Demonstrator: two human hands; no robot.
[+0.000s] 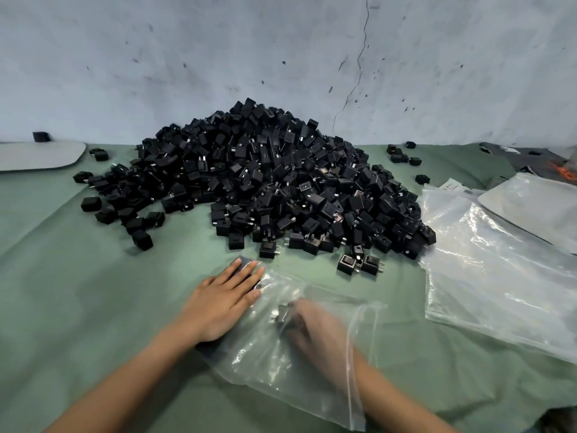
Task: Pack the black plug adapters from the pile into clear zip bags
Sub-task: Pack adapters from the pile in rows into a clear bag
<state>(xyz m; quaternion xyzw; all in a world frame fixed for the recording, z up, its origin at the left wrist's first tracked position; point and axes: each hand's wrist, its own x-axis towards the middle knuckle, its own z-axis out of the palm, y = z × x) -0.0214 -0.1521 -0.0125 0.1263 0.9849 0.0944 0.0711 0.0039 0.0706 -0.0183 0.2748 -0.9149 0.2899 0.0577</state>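
Observation:
A large pile of black plug adapters (259,179) is heaped on the green cloth against the wall. A clear zip bag (281,364) lies in front of me. My left hand (223,303) lies flat with straight fingers on the bag's far left corner, over adapters inside it. My right hand (312,331) is inside the bag through its open right end and blurred; its fingers hold a black adapter (284,312). Two loose adapters (359,264) lie just beyond the bag.
A stack of empty clear bags (499,276) lies to the right. Grey flat boards sit at the far left (37,154) and right (537,207). Stray adapters (137,220) are scattered left of the pile. The green cloth (78,292) covers the table.

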